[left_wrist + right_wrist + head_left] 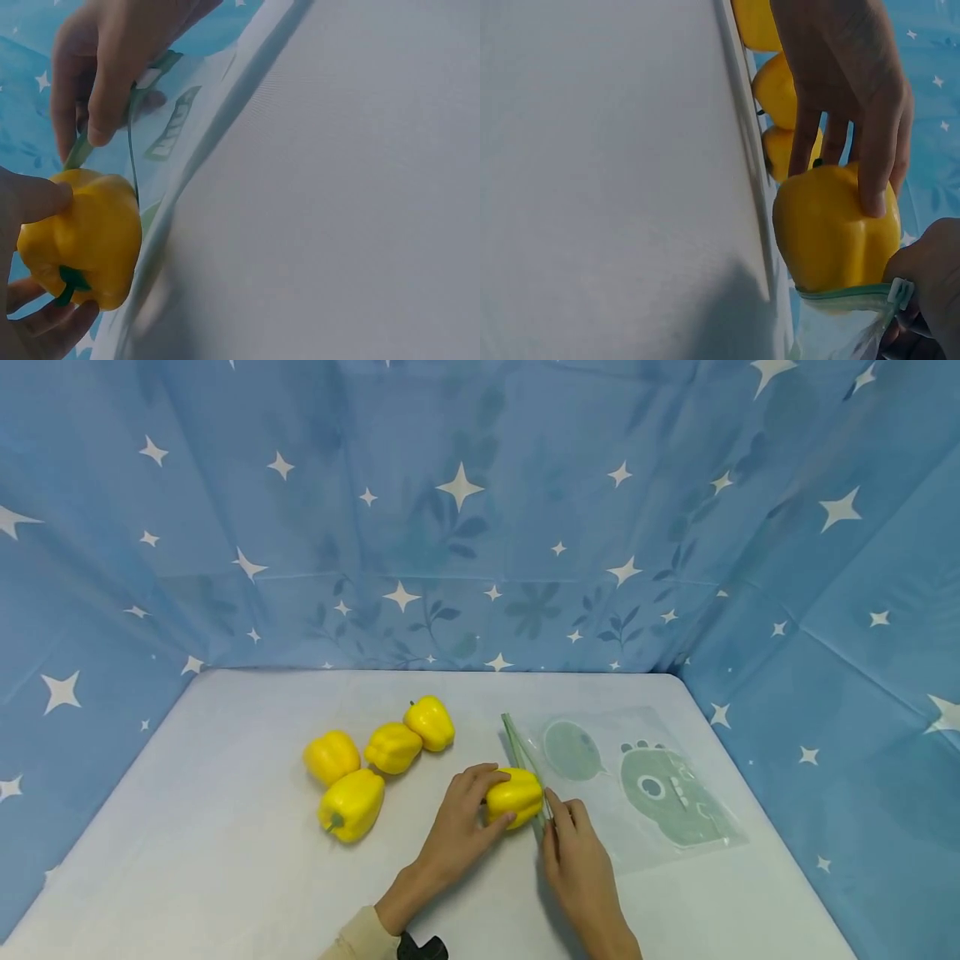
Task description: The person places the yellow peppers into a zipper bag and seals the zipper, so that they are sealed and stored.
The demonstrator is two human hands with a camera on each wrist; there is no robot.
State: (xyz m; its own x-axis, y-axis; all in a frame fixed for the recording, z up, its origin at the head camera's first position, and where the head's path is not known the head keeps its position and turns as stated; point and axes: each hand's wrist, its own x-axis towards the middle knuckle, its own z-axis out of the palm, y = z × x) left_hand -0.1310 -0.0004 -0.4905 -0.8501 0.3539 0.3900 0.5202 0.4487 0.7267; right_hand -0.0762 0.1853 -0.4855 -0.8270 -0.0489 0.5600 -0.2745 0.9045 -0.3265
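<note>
Left hand [459, 820]: curled round yellow pepper [516, 797]
Right hand [581, 864]: pinching clear bag [637, 802] beside slider [901, 292]
Pepper: at bag's mouth [846, 297], apparently for loading inside
Bag mouth: next, likely needs holding wide for an inward push

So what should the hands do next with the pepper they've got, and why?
I think the left hand should gently push the yellow bell pepper into the clear slider zip bag: most of the pepper is outside, its stemless end is at the bag's green-edged mouth, and the right hand holds that mouth by the white slider.
</note>
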